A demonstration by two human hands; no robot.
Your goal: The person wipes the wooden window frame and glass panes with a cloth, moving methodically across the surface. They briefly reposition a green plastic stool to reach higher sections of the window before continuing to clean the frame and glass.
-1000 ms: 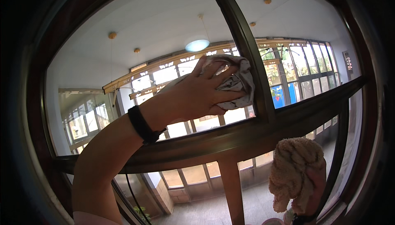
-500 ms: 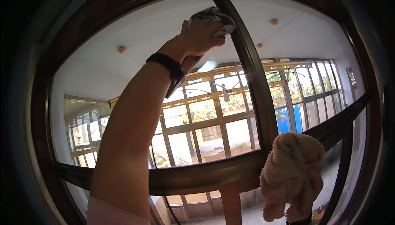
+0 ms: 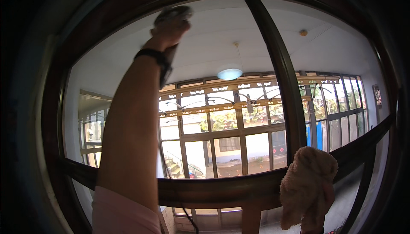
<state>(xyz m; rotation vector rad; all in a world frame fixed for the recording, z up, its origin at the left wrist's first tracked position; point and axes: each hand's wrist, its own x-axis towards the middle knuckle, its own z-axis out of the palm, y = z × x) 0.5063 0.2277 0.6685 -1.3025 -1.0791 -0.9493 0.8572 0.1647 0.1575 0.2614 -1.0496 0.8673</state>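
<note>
- Right hand [image 3: 328, 199] grips tan cloth [image 3: 305, 187], long axis near-vertical.
- Left hand [image 3: 168, 32] holds blurred grey cloth [image 3: 173, 13]; finger closure, axis unclear.
- Wall sign [image 3: 376, 96]: unreadable.

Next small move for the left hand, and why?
I'd probably slide the left hand and its crumpled cloth leftward: they're near the upper edge of the left window pane, and glass extends beyond them on that side. The right hand, low with the tan fluffy cloth, looks clear of that path.

No text or sign can be read.
</note>
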